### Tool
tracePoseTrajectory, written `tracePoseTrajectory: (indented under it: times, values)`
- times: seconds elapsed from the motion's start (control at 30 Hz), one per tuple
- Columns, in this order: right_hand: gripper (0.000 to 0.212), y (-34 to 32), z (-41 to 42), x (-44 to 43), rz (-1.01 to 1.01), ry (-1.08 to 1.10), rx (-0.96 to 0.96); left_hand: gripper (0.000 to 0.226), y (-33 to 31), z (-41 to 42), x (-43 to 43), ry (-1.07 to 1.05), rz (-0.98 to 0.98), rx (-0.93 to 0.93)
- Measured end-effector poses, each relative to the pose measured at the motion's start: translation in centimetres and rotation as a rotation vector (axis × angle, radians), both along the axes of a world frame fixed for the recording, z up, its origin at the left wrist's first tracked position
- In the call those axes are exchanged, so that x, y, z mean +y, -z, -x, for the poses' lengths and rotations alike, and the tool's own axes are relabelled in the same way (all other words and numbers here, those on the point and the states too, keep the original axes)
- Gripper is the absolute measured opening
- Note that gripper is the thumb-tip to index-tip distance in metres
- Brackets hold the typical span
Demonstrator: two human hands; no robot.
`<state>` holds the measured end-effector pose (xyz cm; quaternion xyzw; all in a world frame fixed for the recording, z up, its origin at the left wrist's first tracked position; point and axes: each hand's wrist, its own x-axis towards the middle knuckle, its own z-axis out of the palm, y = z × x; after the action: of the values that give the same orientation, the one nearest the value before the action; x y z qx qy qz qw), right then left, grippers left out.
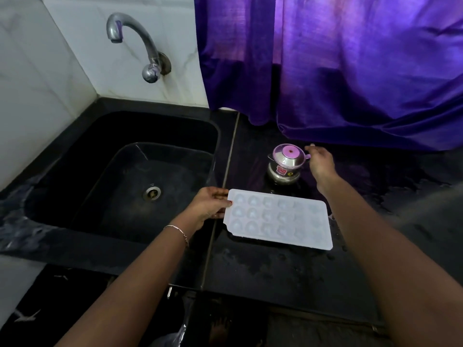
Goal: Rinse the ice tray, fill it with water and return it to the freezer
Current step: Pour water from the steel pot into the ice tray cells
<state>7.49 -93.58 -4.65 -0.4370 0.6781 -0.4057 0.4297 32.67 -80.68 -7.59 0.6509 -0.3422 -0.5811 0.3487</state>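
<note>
A white plastic ice tray with rows of round cavities lies flat on the black counter, just right of the sink. My left hand grips its left short edge, thumb on top. My right hand is further back, fingers closed on the rim of a small steel pot standing behind the tray. The pot looks upright; what is inside it cannot be made out.
A black sink with a drain lies to the left, under a metal wall tap that is not running. A purple curtain hangs behind the wet black counter.
</note>
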Motion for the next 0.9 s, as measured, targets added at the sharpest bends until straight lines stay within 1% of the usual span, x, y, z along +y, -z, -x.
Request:
tracePoseTrajectory:
  times: [0.07,0.2,0.27,0.33,0.4,0.53,0.63,0.8,0.9]
  values:
    - [0.034,0.3,-0.2,-1.0,-0.021,-0.017,0.091,0.032,-0.5,-0.1,-0.3,0.028,-0.025,-0.009]
    - [0.04,1.1,0.2,-1.8,0.007,-0.031,0.454,0.029,-1.0,-0.3,-0.7,0.057,-0.045,-0.014]
    - [0.045,1.6,0.4,-2.1,0.057,-0.025,0.491,0.028,-1.0,-0.3,-0.9,0.069,-0.058,-0.026]
    - [0.05,1.9,0.3,-2.4,0.107,-0.023,0.409,0.026,-0.9,-0.3,-1.0,0.069,-0.068,-0.04]
    - [0.051,2.2,0.3,-2.8,0.115,-0.017,0.236,0.024,-0.8,-0.1,-1.0,0.056,-0.072,-0.04]
    - [0.046,2.2,-0.1,-3.0,0.025,0.026,-0.092,0.021,-0.8,0.1,-0.7,0.019,-0.071,-0.018]
    - [0.043,2.0,-0.6,-2.7,-0.011,0.111,-0.299,0.022,-0.7,0.2,-0.5,-0.011,-0.069,-0.009]
    - [0.039,1.1,-0.1,-1.4,0.017,0.282,-0.538,0.024,-0.3,0.5,0.0,-0.077,-0.069,-0.008]
    - [0.04,0.8,1.6,-0.3,0.026,0.349,-0.578,0.024,-0.2,0.6,0.4,-0.106,-0.054,0.012]
